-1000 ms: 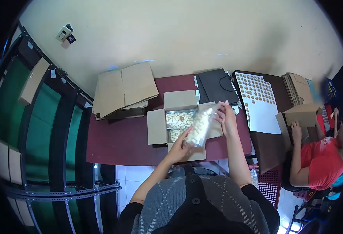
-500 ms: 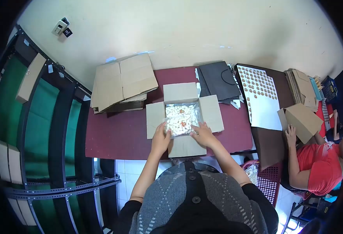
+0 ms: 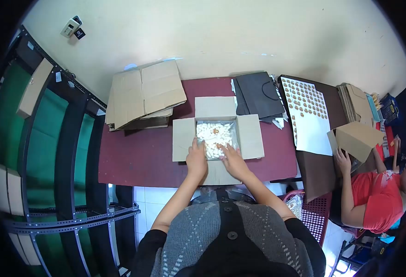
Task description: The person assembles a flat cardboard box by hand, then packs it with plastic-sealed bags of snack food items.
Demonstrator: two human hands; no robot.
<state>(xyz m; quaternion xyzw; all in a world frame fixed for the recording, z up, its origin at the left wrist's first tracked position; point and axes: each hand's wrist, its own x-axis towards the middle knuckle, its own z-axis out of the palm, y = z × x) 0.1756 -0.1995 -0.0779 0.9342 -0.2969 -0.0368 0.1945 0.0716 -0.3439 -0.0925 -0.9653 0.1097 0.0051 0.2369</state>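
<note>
An open cardboard box (image 3: 250,138) stands on the dark red table, its flaps folded outward. Inside are clear plastic packs of small cream-white pieces (image 3: 221,129), with orange-brown stickers on them. My left hand (image 3: 196,159) rests at the near left of the box, fingers stretched forward over the edge of the packs. My right hand (image 3: 233,161) lies on the near right part, fingers spread on the plastic. Neither hand grips anything. Both palms partly cover the front flap (image 3: 219,174) and the near rim.
Flattened cartons (image 3: 147,94) are stacked at back left. Black paper bags (image 3: 259,94) and a sticker sheet (image 3: 311,115) lie to the right. A co-worker in red (image 3: 373,198) handles another box (image 3: 357,141). Shelving (image 3: 69,152) stands left; a maroon crate (image 3: 314,221) is below right.
Both hands have moved forward onto the packs, the left up along its side and the right inward. The packs now sit lower and flatter within the box.
</note>
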